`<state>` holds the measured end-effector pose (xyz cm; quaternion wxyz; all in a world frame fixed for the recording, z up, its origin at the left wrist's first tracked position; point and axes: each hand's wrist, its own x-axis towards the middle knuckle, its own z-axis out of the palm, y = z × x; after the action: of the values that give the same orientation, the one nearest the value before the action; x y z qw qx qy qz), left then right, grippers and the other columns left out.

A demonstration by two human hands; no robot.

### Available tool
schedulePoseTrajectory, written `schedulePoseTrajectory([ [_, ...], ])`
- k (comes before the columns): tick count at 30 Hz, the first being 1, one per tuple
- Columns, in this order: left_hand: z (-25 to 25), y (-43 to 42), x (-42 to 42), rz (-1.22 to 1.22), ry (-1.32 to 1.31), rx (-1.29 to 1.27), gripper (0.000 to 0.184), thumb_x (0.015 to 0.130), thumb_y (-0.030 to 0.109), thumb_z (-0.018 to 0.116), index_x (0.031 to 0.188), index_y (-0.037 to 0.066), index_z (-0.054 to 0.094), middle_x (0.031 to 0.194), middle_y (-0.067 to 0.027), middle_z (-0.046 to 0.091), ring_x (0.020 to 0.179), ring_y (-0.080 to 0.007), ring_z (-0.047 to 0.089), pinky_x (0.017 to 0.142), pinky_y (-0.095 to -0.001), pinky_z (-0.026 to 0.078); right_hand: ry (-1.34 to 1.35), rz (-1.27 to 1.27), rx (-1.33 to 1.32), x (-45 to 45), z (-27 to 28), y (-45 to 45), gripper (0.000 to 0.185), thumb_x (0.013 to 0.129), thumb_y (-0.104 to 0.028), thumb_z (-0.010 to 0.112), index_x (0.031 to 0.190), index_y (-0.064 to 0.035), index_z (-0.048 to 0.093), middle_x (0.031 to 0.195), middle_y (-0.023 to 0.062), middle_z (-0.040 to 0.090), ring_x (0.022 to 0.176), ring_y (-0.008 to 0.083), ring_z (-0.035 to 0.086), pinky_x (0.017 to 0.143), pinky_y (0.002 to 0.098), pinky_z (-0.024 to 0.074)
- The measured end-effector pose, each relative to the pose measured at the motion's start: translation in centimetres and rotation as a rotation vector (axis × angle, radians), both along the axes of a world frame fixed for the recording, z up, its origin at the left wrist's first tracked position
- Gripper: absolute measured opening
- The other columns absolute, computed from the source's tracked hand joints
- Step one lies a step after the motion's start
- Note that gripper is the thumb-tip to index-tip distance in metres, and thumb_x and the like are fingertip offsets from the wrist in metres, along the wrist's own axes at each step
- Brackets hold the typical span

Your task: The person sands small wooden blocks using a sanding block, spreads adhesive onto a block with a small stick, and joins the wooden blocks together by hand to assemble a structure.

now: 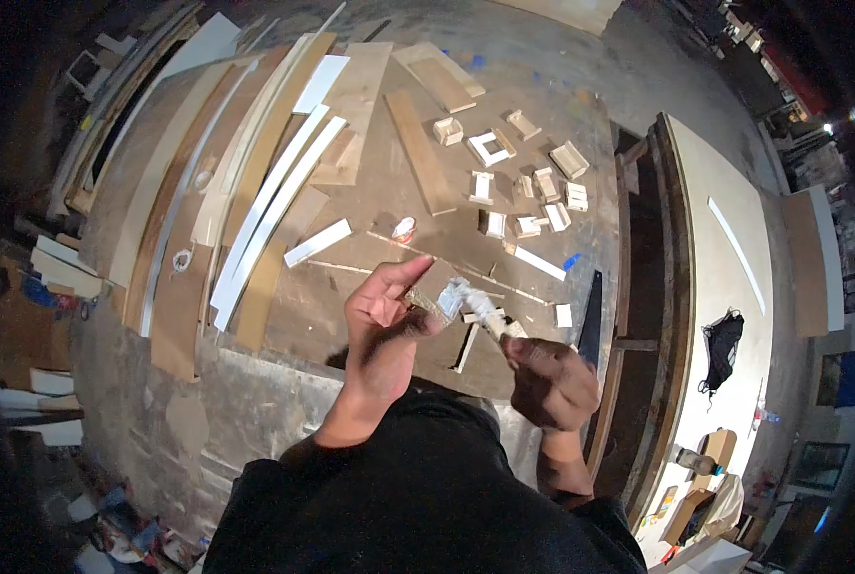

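Note:
My left hand (pixel 381 323) is closed on a small light wooden piece (pixel 427 307), its index finger raised and its thumb along the piece. My right hand (pixel 554 381) pinches the lower end of a crumpled whitish tube-like thing (pixel 483 308), slanting up toward the left hand. The tube's upper end is close to the wooden piece; whether they touch I cannot tell. Below them, a small wooden frame part (pixel 466 346) lies on the table (pixel 341 287). Just beyond my hands stands a small white and red container (pixel 403 230).
Several miniature wooden furniture-like pieces (pixel 544 185) stand at the table's far right. Long boards and white strips (pixel 272 215) cover its left side. A dark tapered saw blade (pixel 591 311) lies at the right edge. Another pale worktop (pixel 705 249) holds a black mesh item (pixel 723 350).

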<state>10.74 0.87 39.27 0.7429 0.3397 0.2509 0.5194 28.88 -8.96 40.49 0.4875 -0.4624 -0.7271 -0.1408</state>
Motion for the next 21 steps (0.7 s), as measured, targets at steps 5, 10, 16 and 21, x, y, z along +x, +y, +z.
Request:
schedulePoseTrajectory([
  [5, 1.5, 1.7, -2.1, 0.007, -0.063, 0.093, 0.067, 0.064, -0.002, 0.086, 0.124, -0.001, 0.057, 0.124, -0.0097, 0.062, 0.117, -0.0187, 0.057, 0.097, -0.0317, 0.048, 0.071, -0.185, 0.054, -2.4, 0.5, 2.3, 0.027, 0.069, 0.01, 0.079, 0.069, -0.0016, 0.054, 0.087, 0.0108, 0.073, 0.067, 0.0229, 0.069, 0.054, 0.0298, 0.057],
  [10, 1.4, 3.6, -3.8, 0.003, -0.095, 0.051, 0.072, 0.058, -0.007, 0.087, 0.123, 0.001, 0.058, 0.123, -0.0079, 0.062, 0.115, -0.0175, 0.059, 0.091, -0.0315, 0.054, 0.068, -0.162, 0.013, -5.5, 2.0, 4.0, 0.027, 0.068, 0.007, 0.081, 0.072, -0.002, 0.055, 0.089, 0.0091, 0.073, 0.068, 0.0226, 0.069, 0.057, 0.03, 0.0587],
  [16, 0.5, 6.3, -6.2, 0.056, -0.087, 0.204, 0.072, 0.058, -0.007, 0.088, 0.123, 0.002, 0.058, 0.124, -0.0065, 0.06, 0.113, -0.0166, 0.059, 0.093, -0.0317, 0.055, -0.017, -0.135, -0.028, -7.4, 1.6, 4.1, 0.029, 0.066, 0.007, 0.081, 0.083, -0.0032, 0.059, 0.095, 0.0062, 0.073, 0.071, 0.0222, 0.07, 0.061, 0.0303, 0.0605],
  [21, 1.4, 6.8, -7.9, 0.035, -0.129, 0.087, 0.071, 0.06, -0.004, 0.089, 0.123, 0.001, 0.056, 0.125, -0.0076, 0.059, 0.112, -0.0172, 0.061, 0.098, -0.0321, 0.052, 0.026, -0.09, -0.022, -9.5, 2.4, 6.2, 0.029, 0.066, 0.008, 0.078, 0.087, -0.0025, 0.061, 0.095, 0.0078, 0.072, 0.074, 0.0234, 0.07, 0.063, 0.0317, 0.0608],
])
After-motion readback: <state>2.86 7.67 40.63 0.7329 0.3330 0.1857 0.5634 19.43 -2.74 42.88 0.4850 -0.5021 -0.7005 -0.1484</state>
